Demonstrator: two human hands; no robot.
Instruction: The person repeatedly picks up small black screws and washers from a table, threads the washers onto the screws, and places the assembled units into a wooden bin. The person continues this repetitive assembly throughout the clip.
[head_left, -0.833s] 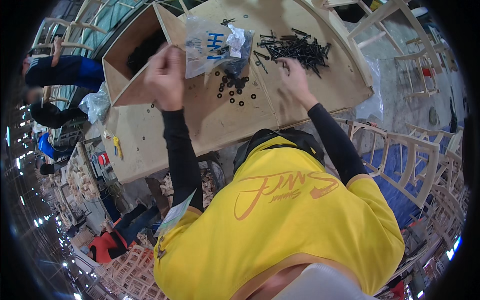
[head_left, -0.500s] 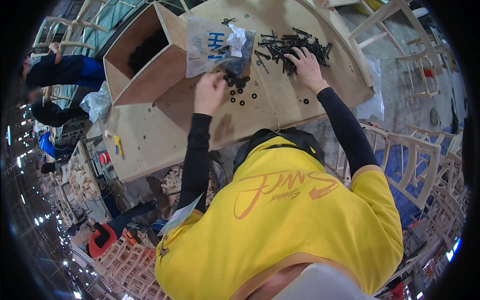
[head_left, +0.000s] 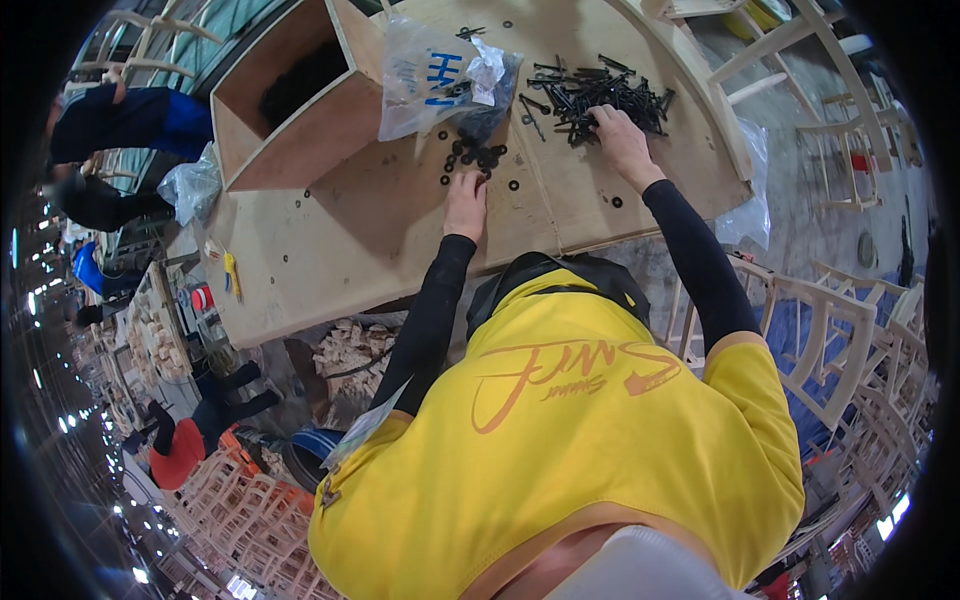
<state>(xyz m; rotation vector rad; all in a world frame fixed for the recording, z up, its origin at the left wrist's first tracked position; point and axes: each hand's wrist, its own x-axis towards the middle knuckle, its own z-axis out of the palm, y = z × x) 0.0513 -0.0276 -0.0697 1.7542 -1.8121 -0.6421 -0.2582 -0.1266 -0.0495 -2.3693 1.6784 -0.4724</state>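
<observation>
My left hand (head_left: 465, 207) rests at the near edge of a loose cluster of black washers (head_left: 487, 158) on the wooden table. Its fingers are drawn together on a washer at their tips. My right hand (head_left: 624, 147) reaches into the near side of a heap of black bolts (head_left: 610, 95). Its fingers are curled at the bolts and closed on one, though the fingertips are partly hidden. Between the hands and farther off lies a clear plastic bag (head_left: 412, 75) with blue print, its mouth by the washers and more dark parts inside.
Left of the bag stands an open wooden box (head_left: 300, 150) with dark contents. A yellow-handled tool (head_left: 232, 275) lies near the table's (head_left: 350, 240) left end. Another plastic bag (head_left: 190, 185) hangs at the left edge. Wooden chair frames (head_left: 815, 340) stand at right; other people work at left.
My left hand has moved right, from beside the bag's mouth to the near side of the washers. My right hand's fingers, spread over the bolts before, are now curled at the heap's near edge.
</observation>
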